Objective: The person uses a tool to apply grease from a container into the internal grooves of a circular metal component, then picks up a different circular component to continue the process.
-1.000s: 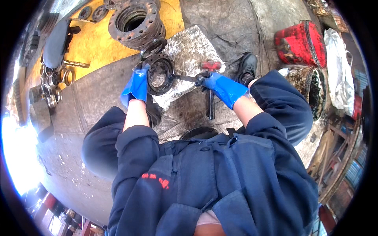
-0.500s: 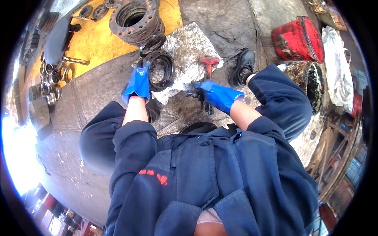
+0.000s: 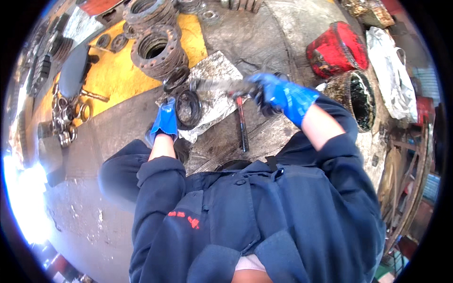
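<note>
My left hand, in a blue glove with darkened fingers, is closed on the left edge of a black metal ring. The ring sits over a crumpled silvery sheet. My right hand, gloved alike, grips a long greyish tool that points left above the sheet toward the ring. Motion smears this tool, so its kind is unclear. Under it lies a hammer with a red and black handle, its head partly covered. A second dark ring leans just beyond the first.
Rusty flanged rings are stacked on a yellow sheet. Several small metal rings lie at left. At right stand a red bucket, a grimy open drum and a white sack.
My right hand has moved up and to the right, swinging the greyish tool over the sheet. The hammer's head has become partly covered. My left hand stays at the ring.
</note>
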The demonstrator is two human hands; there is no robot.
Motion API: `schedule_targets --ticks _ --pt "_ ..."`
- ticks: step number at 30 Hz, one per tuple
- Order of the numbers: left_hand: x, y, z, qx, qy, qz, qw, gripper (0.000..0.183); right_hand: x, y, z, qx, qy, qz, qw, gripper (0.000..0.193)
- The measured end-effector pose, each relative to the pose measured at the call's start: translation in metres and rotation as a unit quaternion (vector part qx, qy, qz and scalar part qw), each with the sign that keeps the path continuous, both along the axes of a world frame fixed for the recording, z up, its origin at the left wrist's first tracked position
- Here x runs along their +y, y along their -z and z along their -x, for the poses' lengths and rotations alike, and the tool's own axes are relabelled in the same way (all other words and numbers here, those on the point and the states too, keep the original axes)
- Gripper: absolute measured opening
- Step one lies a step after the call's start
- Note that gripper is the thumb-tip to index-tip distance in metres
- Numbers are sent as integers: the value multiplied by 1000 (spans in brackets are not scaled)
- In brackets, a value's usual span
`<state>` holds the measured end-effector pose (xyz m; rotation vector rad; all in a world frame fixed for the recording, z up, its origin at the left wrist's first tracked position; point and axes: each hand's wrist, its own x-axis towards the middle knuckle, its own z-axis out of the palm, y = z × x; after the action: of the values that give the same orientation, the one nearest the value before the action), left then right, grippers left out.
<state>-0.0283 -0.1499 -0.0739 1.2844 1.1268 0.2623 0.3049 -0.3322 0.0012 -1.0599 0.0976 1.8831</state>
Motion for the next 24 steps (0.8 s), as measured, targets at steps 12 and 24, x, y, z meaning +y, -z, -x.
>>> schedule_targets --ticks 12,24 --pt "3 38 3 -96 -25 18 995 47 -268 -257 -167 -391 354 -48 848 51" --pt "19 79 5 -76 -12 10 997 46 -418 -101 -87 -694 -309 543 356 41"
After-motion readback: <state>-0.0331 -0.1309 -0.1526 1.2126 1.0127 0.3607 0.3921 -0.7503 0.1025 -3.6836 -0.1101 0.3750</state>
